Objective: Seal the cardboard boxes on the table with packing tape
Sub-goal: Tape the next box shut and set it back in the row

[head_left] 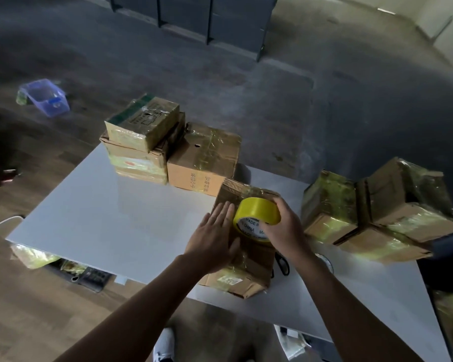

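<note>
Two hands meet over one cardboard box (251, 265), which lies on the white table (102, 205) directly beneath them. Its long axis runs from the person's side away toward the far edge, and its top already shines with yellowish tape.

The left hand (215, 239) lies flat on the box's left half, fingers straight and together, pressing down and gripping nothing. Just right of its fingertips, about midway along the box's length, the yellow packing tape roll (256, 215) rests on the lid. The right hand (288, 228) grasps it, fingers curled over the rim.

The printed core faces the person, so the roll's axle lies roughly along the box's length. Tape would then likely pay out across the width, toward or away from the left hand. Whether a free end is already stuck down cannot be told. The right hand is the one placed to pull and the left to smooth.

Below the right wrist, black scissors (283, 262) lie beside the box, partly hidden. Further right, well apart, stands a cluster of taped boxes (377, 210).
</note>
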### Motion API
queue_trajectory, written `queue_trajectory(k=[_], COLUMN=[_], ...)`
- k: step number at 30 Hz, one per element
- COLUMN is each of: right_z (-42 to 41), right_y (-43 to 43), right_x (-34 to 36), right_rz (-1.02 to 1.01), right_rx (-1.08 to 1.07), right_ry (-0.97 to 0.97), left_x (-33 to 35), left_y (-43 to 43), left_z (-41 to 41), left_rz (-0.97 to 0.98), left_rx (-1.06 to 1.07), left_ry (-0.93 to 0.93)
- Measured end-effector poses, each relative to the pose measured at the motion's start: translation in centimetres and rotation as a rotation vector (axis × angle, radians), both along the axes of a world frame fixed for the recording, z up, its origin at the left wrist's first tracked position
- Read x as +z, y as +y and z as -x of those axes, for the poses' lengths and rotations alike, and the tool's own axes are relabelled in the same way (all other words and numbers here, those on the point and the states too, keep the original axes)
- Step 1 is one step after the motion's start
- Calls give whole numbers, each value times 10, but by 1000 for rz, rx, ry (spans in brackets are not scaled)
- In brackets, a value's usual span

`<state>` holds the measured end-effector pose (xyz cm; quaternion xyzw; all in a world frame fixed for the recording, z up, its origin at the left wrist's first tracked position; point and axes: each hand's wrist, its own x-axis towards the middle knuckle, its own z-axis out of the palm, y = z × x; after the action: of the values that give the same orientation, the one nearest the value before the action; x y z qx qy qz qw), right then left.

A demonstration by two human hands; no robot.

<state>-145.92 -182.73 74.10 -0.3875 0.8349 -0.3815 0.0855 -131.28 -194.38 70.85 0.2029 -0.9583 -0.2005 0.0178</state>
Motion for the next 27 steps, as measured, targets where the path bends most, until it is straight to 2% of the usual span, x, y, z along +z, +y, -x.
queue_trajectory(k=[4, 9, 12, 15, 19, 24, 27], right_z=[-4, 14, 23, 13, 5, 0, 6], right_y=[6, 17, 25, 18, 23, 29, 25], right_x=[-1, 32, 40, 33, 13, -1, 12], right_rz=[-27, -125, -224, -145, -9, 48, -20], right_rx=[80, 159, 164, 72, -54, 54, 115], right_ry=[-127, 112, 132, 101, 43, 35, 81], left_x=[-7, -5, 2, 9, 5, -1, -2], left_y=[-6, -5, -2, 9, 23, 18, 19], left_z=[-4, -7, 0, 14, 20, 18, 17], left_rz=[52, 71, 134, 208, 97, 128, 132], left_rx=[-3, -1, 6, 6, -45, -65, -66], left_ry=[-66, -89, -147, -153, -76, -139, -152])
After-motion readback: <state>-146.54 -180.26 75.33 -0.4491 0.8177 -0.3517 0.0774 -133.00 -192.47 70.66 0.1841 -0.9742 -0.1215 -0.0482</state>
